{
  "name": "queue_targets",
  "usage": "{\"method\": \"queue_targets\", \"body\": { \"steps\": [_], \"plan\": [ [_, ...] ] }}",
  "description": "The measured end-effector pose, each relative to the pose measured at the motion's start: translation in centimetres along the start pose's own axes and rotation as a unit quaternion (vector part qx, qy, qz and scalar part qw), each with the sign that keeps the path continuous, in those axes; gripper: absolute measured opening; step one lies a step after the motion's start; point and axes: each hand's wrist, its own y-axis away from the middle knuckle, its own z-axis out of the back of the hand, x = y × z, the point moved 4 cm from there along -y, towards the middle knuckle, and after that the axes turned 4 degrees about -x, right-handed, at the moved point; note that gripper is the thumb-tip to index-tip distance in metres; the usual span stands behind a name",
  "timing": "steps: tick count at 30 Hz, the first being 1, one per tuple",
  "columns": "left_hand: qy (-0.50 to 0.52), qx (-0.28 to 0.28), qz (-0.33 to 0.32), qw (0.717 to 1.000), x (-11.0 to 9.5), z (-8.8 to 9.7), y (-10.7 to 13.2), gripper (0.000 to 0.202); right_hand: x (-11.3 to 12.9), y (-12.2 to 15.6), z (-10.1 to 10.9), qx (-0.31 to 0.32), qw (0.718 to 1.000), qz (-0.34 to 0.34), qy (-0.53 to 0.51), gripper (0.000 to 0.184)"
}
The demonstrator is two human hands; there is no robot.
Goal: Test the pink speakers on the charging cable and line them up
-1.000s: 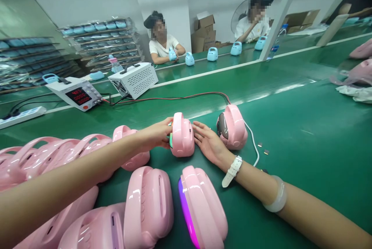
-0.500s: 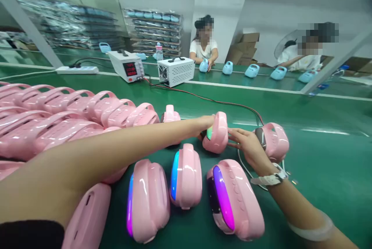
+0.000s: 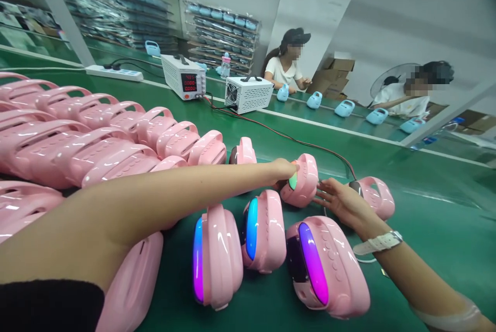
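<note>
A pink portable speaker (image 3: pixel 306 182) with a handle and a lit green-orange strip is in my left hand (image 3: pixel 284 171), which is closed on its lit side. At the opposite side, my right hand (image 3: pixel 343 200) has its fingertips close together against the speaker's edge. A white cable (image 3: pixel 324 212) runs up to these fingertips; its plug end is hidden. Nearer to me stand a speaker with a blue-purple strip (image 3: pixel 222 259), one with a blue strip (image 3: pixel 267 234) and one with a purple strip (image 3: pixel 335 270). Beyond my right hand sits an unlit pink speaker (image 3: pixel 377 198).
Rows of pink speakers (image 3: pixel 112 115) fill the left side. A power supply (image 3: pixel 184 76) with red digits and a white fan-vented box (image 3: pixel 250 94) stand behind, with a red-black wire (image 3: pixel 294 139). Two people sit across, by blue speakers (image 3: pixel 344 108).
The view has tilted and shifted, so things appear displaced. The held speaker has turned slightly, showing more of its button side. Both hands stay at it.
</note>
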Motion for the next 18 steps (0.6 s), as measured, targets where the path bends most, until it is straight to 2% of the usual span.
{"method": "queue_targets", "body": {
  "steps": [2, 5, 8, 10, 13, 16, 18],
  "plan": [
    [-0.007, 0.000, -0.007, 1.000, 0.2, 0.6, 0.3, 0.038, -0.1, 1.1, 0.3, -0.001, 1.000, -0.004, -0.008, 0.010],
    [-0.008, 0.012, -0.020, 1.000, 0.4, 1.1, 0.4, 0.040, 0.6, 3.9, 1.7, 0.027, 0.996, 0.054, 0.068, 0.016],
    [-0.017, 0.029, -0.022, 0.999, 0.3, 1.1, 0.3, 0.040, 1.6, 6.9, 4.8, 0.044, 0.962, 0.114, 0.243, 0.034],
    [-0.027, 0.045, -0.017, 0.998, 0.1, 1.1, 0.3, 0.043, 1.7, 8.2, 7.5, 0.066, 0.931, 0.108, 0.343, 0.034],
    [-0.050, 0.061, -0.012, 0.997, -0.5, 1.0, 0.3, 0.041, 1.3, 8.6, 11.9, 0.080, 0.906, 0.068, 0.410, 0.039],
    [-0.053, 0.058, -0.013, 0.997, -1.0, 1.0, 0.0, 0.030, 0.5, 7.6, 15.5, 0.036, 0.908, 0.037, 0.416, 0.041],
    [-0.038, 0.048, -0.020, 0.998, -1.1, 1.0, -0.5, 0.026, -0.4, 6.7, 17.2, 0.010, 0.912, 0.022, 0.409, 0.042]
  ]
}}
